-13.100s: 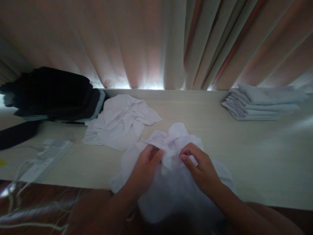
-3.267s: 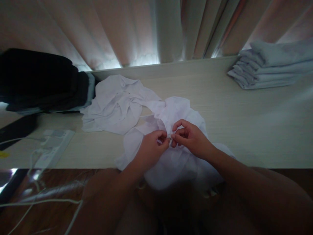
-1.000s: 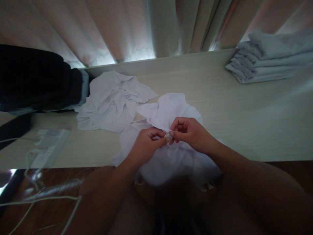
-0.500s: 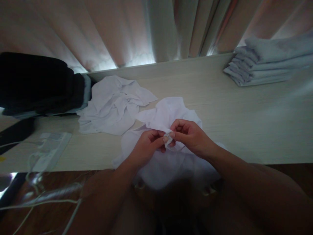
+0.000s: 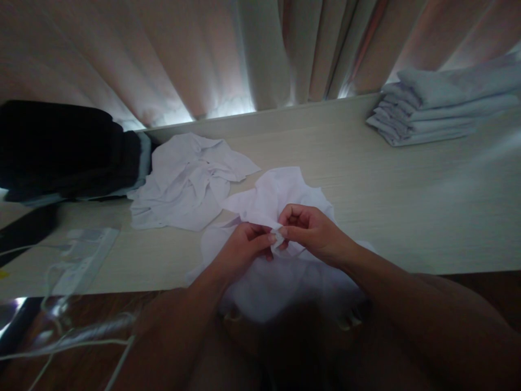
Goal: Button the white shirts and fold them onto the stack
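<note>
A white shirt-like garment (image 5: 280, 190) lies bunched at the front of the table, part of it hanging over the edge toward my lap. My left hand (image 5: 248, 244) pinches a small fold of it between thumb and fingers. Close against it, my right hand (image 5: 305, 231) grips the same fold, the two thumbs almost meeting. What lies inside the fold, such as a button, is too small to make out. Just left of this, a second white garment (image 5: 183, 184) is spread out, crumpled.
Dark folded clothes (image 5: 61, 152) are stacked at the left. A pale folded stack (image 5: 439, 108) stands at the back right. A white power strip (image 5: 87, 260) with cables lies at the table's front left. Curtains (image 5: 195, 54) hang behind the table (image 5: 407, 206).
The view has shifted slightly, so the table and clothes sit a little differently in it. Both hands keep their pinch on the white garment, with only small finger movement.
</note>
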Tool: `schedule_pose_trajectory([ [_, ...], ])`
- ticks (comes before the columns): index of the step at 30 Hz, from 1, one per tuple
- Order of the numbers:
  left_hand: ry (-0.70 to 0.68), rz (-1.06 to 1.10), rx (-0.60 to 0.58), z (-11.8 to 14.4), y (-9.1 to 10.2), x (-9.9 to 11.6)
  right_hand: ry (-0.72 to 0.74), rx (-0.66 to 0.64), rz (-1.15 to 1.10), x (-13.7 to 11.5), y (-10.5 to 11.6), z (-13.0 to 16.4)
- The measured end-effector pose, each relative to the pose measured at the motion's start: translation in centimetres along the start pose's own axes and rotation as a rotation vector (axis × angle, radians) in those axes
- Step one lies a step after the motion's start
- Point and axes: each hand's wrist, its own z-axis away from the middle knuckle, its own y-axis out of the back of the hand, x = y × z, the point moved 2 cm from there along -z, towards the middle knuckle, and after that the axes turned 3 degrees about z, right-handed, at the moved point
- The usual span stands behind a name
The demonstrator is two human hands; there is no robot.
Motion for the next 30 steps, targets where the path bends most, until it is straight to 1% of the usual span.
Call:
schedule_pose_trajectory([
  [2, -0.036, -0.010, 0.014, 0.0, 0.1, 0.3, -0.004, 0.028, 0.044, -0.1, 0.1, -0.1],
  [5, -0.078, -0.003, 0.074, 0.1, 0.2, 0.5, 0.034, 0.066, 0.163, -0.3, 0.1, -0.1],
  [8, -0.088, 0.002, 0.058, 0.1, 0.0, 0.7, 0.059, 0.080, 0.264, -0.6, 0.0, 0.0],
  [10, -0.087, -0.041, 0.062, 0.0, -0.3, 1.0, 0.071, 0.074, 0.308, -0.7, -0.2, 0.1],
  [14, -0.108, -0.187, 0.146, 0.2, -0.6, 2.0, 0.093, 0.081, 0.371, -0.9, -0.5, 0.3],
  [17, -0.129, -0.239, 0.172, 0.4, -0.6, 2.5, 0.110, 0.071, 0.470, -0.9, -0.7, 0.2],
  [19, -0.131, -0.240, 0.170, 0.5, -0.5, 2.4, 0.148, 0.053, 0.540, -1.1, -0.8, 0.3],
  [21, -0.114, -0.194, 0.151, 0.4, -0.4, 2.2, 0.167, 0.044, 0.568, -1.2, -0.8, 0.3],
  [25, -0.083, -0.120, 0.127, 0.1, -0.4, 1.9, 0.153, 0.050, 0.559, -1.3, -0.8, 0.5],
  [30, -0.040, 0.241, 0.033, -0.4, -0.5, 0.6, 0.187, 0.081, 0.514, -1.2, -0.8, 0.4],
])
